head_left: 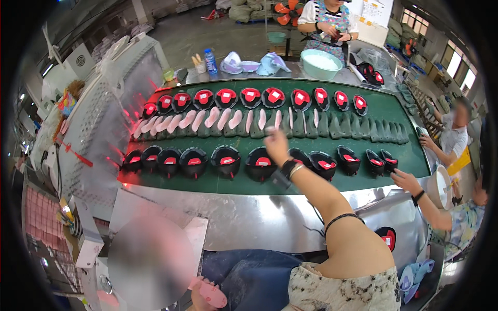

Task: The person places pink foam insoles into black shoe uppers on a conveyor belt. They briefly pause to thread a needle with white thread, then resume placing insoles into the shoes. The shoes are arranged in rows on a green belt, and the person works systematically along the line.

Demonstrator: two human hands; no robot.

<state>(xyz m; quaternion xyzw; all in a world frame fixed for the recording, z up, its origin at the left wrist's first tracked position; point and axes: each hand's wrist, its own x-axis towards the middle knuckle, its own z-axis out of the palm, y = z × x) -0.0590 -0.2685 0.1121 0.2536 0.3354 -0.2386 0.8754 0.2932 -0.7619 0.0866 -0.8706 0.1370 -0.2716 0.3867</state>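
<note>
My right hand point(277, 144) reaches over a green conveyor belt point(306, 189), close to a pink insole point(278, 120) in the middle row; motion smears its fingers. Down at the lower left, my left hand point(199, 296) is closed on a pink insole point(213, 296). Dark green shoe lasts point(337, 127) stand in a line along the belt. Slim pink insoles lie on those toward the left and middle. Black shoe uppers with red linings form a far row point(226, 98) and a near row point(225, 161); my forearm partly hides the near one.
A perforated machine housing point(111, 98) with red light stands left. Beyond the belt are a blue bottle point(210, 61) and a pale green basin point(321, 65). A co-worker's hand point(407, 181) is by the right-end uppers. Another person point(329, 26) stands behind. A blurred patch hides the lower left.
</note>
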